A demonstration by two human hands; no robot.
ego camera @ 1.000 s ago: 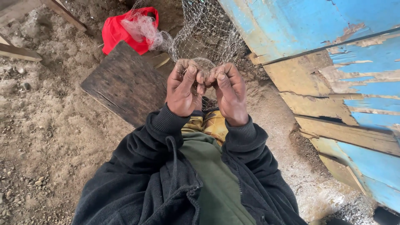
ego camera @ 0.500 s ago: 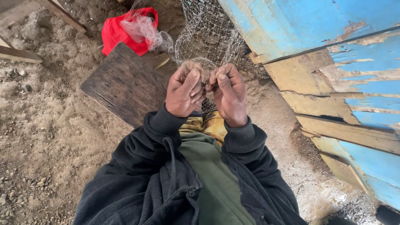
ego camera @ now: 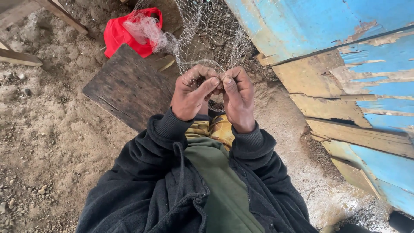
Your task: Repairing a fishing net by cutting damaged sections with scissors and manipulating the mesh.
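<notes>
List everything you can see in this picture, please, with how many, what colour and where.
fishing net: one, pale grey mesh, hanging from the top centre down to the hands
red bag: one, red, on the ground, top left
wooden board: one, dark brown, left of the hands
wooden planks: several, weathered, far left
painted planking: blue, peeling, right side
ground: sandy brown, left
left hand: pinching the net
right hand: pinching the net

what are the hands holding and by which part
Both the left hand and right hand pinch the fine mesh fishing net at its near lower edge, fingertips meeting there.
</notes>
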